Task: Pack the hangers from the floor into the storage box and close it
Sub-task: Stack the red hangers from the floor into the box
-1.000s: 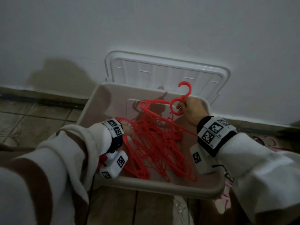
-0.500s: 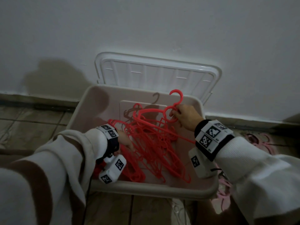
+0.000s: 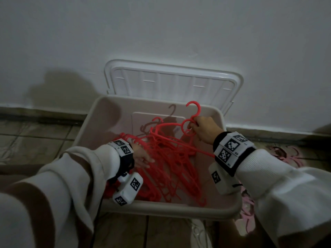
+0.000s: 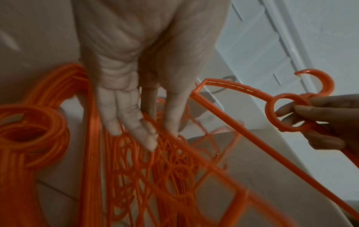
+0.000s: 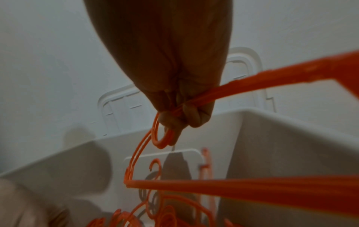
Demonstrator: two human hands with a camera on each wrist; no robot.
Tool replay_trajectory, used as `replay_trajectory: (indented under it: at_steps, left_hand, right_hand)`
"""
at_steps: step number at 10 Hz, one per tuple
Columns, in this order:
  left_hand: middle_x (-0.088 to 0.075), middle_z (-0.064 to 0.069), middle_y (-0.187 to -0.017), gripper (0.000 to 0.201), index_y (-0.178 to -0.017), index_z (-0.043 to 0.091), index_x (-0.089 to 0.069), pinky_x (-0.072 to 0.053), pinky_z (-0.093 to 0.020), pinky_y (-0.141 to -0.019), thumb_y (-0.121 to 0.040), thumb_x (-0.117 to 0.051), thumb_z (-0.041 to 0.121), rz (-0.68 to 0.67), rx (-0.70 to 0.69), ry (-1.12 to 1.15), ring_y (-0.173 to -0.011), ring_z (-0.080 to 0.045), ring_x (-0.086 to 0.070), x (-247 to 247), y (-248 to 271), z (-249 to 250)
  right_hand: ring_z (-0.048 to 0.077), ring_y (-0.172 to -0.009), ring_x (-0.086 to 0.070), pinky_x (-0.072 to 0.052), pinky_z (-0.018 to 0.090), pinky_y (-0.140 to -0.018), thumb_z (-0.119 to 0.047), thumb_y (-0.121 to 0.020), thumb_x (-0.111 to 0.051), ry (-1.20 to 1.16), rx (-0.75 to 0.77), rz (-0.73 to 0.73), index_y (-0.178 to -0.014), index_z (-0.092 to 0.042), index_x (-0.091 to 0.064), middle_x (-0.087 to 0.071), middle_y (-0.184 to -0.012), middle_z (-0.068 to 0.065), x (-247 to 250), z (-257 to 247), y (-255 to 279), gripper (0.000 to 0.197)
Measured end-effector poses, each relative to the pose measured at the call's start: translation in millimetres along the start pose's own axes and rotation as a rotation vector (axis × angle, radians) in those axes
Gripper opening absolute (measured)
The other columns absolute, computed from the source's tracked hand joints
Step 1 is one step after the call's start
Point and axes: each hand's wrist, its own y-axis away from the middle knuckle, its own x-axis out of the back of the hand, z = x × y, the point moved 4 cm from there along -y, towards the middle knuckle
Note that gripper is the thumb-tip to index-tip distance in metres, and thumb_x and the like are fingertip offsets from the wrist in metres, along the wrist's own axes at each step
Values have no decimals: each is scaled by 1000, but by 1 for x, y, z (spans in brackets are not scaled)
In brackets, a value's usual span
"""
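A beige storage box (image 3: 172, 211) stands on the floor against the wall and holds a tangle of several red hangers (image 3: 166, 165). My left hand (image 3: 143, 158) lies flat on the pile, fingers (image 4: 132, 122) straight and pressing the hangers (image 4: 155, 161) down. My right hand (image 3: 204, 129) grips the ring below the hook of one red hanger (image 3: 189, 122) and holds it tilted above the pile near the box's far right corner. In the right wrist view the fingers (image 5: 186, 116) curl round that hanger's neck (image 5: 163, 136).
The white lid (image 3: 172, 83) leans upright against the wall behind the box. Pink hangers (image 3: 286, 154) lie on the floor to the right of the box. Tiled floor (image 3: 35, 140) spreads to the left and in front.
The right hand has kept its grip on the one hanger, lowering it slightly then lifting it a little. The left hand has stayed pressed on the pile.
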Motion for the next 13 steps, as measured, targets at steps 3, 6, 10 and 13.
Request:
replay_trajectory:
  at_steps: [3,6,10,13]
  left_hand:
    - [-65,-9,-108,15,-103,11,-58,-47,-26,-80,-90,-55,4,53,-181,222,-82,-16,-67,6,19,6]
    - [-65,-10,-64,12,-80,-4,-61,-50,-19,-47,-87,-53,-8,222,-255,267,-35,-10,-56,39,40,-3]
    - [-54,2,-35,34,-74,6,-48,-33,-9,-29,-97,-25,-6,326,-441,245,-23,-3,-42,73,58,-1]
    - [-52,12,-41,26,-91,9,-61,-29,-4,-40,-99,-37,8,253,-751,-2,-34,3,-42,63,82,14]
  right_hand:
    - [39,-101,-59,-46,41,-89,-8,-96,-37,15,-27,35,-109,5,-60,-62,-111,25,-2,3,-4,29]
    - [36,-110,-54,-41,35,-89,-13,-97,-38,66,-128,25,-116,3,-55,-58,-118,22,-4,3,-10,30]
    - [36,-116,-50,-41,17,-74,-7,-97,-36,3,-240,104,-122,8,-51,-53,-126,25,-1,-7,-18,32]
    - [33,-107,-58,-47,35,-85,-12,-91,-47,120,-294,105,-112,0,-59,-61,-115,18,4,21,-21,27]
